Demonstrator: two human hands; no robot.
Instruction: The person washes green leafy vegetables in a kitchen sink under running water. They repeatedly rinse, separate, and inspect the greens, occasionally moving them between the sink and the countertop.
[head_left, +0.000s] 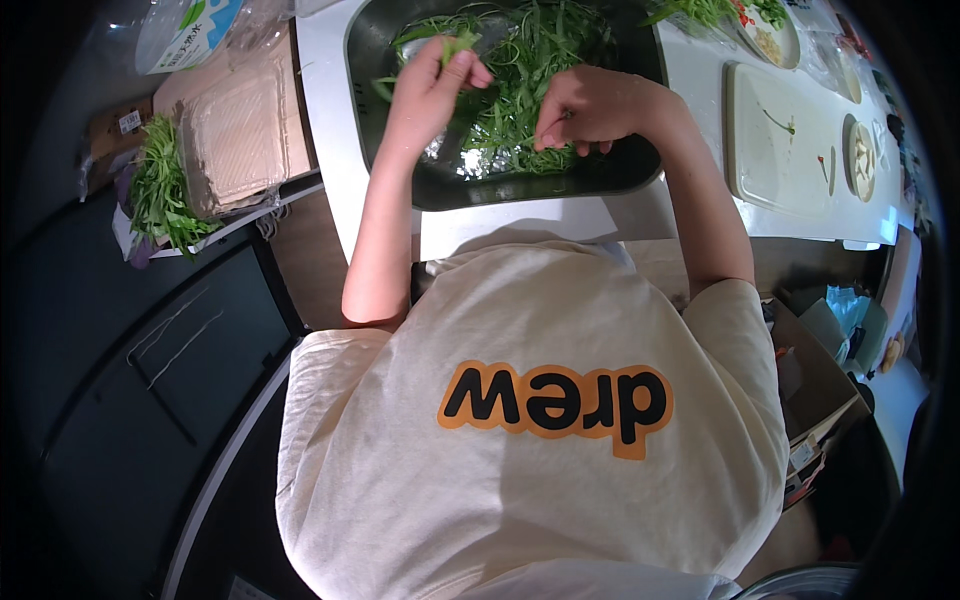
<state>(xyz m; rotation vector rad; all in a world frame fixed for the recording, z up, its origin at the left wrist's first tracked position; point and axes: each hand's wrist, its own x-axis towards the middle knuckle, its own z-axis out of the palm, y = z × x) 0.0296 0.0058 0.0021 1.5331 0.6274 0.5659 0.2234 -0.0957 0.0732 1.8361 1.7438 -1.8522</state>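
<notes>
Long, narrow leafy greens (525, 82) lie in water in a dark sink (600, 184) before me. Over the sink's left half, my left hand (435, 86) pinches a small bunch of green stems (459, 46) between thumb and fingers. My right hand (589, 109) hangs over the right half with its fingers curled down; a thin stem (551, 129) sits between its fingertips. Part of the greens is hidden beneath both hands.
Right of the sink lies a pale cutting board (784, 142) with a few scraps. Beyond it stand a plate of chopped ingredients (784, 46) and a dish of white pieces (862, 163). At left are more leafy greens (161, 187), a clear plastic tray (236, 139) and a large plastic bottle (180, 34).
</notes>
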